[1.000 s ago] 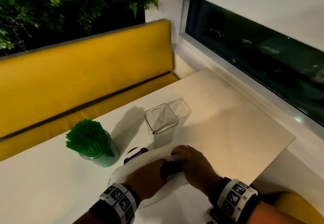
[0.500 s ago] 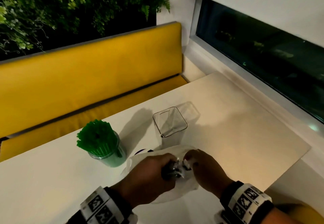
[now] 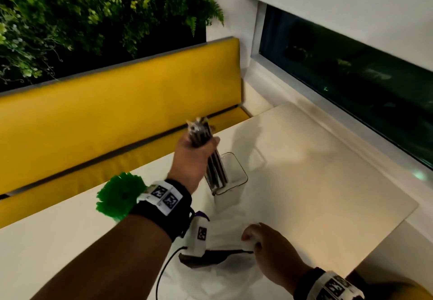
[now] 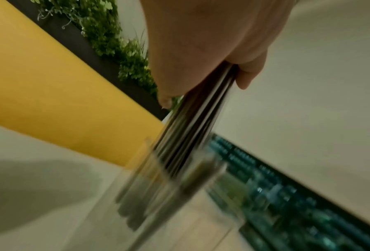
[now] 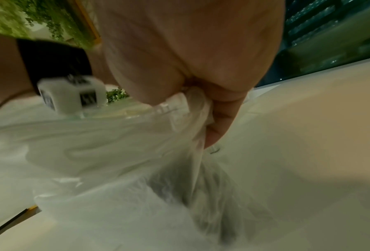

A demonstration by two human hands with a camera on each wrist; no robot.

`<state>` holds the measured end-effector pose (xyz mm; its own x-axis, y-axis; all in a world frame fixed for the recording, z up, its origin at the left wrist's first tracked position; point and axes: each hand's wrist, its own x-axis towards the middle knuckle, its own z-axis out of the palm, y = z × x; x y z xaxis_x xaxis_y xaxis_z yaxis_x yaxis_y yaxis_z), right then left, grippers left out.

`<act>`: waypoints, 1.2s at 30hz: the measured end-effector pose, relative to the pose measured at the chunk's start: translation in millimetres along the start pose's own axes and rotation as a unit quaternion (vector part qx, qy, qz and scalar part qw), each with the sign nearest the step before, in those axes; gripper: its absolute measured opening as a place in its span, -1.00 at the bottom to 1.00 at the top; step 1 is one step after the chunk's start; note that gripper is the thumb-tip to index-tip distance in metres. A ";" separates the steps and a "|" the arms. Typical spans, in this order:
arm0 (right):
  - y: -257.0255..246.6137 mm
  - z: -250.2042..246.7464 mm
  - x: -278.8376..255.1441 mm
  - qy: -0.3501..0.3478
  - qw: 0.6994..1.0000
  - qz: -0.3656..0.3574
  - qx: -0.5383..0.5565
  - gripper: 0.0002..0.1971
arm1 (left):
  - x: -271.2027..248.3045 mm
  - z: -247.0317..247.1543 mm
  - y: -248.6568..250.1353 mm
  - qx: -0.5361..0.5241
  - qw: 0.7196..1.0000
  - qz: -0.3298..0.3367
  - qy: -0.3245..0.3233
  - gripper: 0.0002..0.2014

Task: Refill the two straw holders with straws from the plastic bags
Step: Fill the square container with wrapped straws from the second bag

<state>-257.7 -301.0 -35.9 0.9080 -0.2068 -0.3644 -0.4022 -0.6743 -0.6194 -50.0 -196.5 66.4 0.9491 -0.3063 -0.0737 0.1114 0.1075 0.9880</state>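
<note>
Yellow bench and a dark window edge the white desk (image 3: pixel 316 182).
Left hand (image 3: pixel 192 156) has its grip wrapped round dark straws (image 3: pixel 216 170), their lower ends inside the clear holder (image 3: pixel 236 182); right hand (image 3: pixel 269 243) pinches the plastic bag (image 3: pixel 222 274); green straws (image 3: pixel 119 196) stand beside the left wrist.

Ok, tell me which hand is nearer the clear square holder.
Left. The left hand grips a bundle of dark straws whose lower ends are inside the clear holder. The right hand is nearer the person, holding the plastic bag on the table.
</note>
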 end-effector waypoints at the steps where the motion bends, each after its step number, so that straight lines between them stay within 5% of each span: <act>1: 2.6 0.7 0.8 0.003 1.000 -0.002 -0.002 -0.60 | 4.2 -1.0 -18.9 0.045 0.999 -0.028 -0.001 -0.75; 5: 4.1 1.4 2.0 0.009 1.000 -0.005 -0.009 -0.60 | 17.0 -17.8 -57.3 0.232 0.964 -0.099 -0.087 -0.49; 8: 1.2 0.5 3.7 0.010 1.000 0.005 0.003 -0.67 | 21.9 -30.8 -56.4 0.248 0.945 -0.155 -0.150 0.05; 10: -2.3 0.5 4.8 0.011 1.000 0.013 0.012 -0.84 | 23.3 -39.8 -40.8 0.298 0.924 -0.173 -0.164 0.24; 11: -4.1 0.8 5.5 0.014 1.000 0.019 0.011 -0.93 | 23.6 -45.4 -30.5 0.320 0.918 -0.167 -0.163 0.24; 14: -6.5 1.7 6.9 0.020 0.999 0.033 -0.007 -0.64 | 11.7 -56.4 15.2 0.409 0.899 -0.061 -0.146 0.00; 17: -8.3 2.0 8.0 0.027 0.999 0.023 -0.011 -0.66 | -29.1 -60.3 57.3 0.477 0.857 0.113 -0.156 -0.58; 19: -9.8 4.1 8.9 0.034 0.999 0.011 -0.021 -0.73 | -69.3 -55.5 64.4 0.482 0.836 0.154 -0.214 -0.90; 23: -18.6 9.5 7.8 0.059 0.998 -0.011 -0.028 -0.85 | -130.5 -43.8 -14.7 0.579 0.719 0.035 -0.384 -0.70; 27: -25.7 14.2 2.6 0.010 0.999 -0.037 -0.003 -0.89 | -140.7 -49.7 -104.1 0.584 0.741 -0.033 -0.330 -0.73; 33: -30.1 11.6 -14.2 -0.007 0.995 -0.095 -0.020 -0.86 | -140.0 -40.6 -120.3 0.633 0.662 -0.060 -0.397 -0.68; 36: -25.9 15.8 -21.5 -0.042 0.993 -0.093 -0.053 -0.75 | -142.7 -37.3 -120.5 0.668 0.602 -0.072 -0.432 -0.66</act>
<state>-268.6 -267.9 -23.1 0.9505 -0.0150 -0.3102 -0.2100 -0.7668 -0.6065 -187.9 -130.5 -47.1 0.3853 -0.6617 -0.6433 -0.7104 -0.6576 0.2509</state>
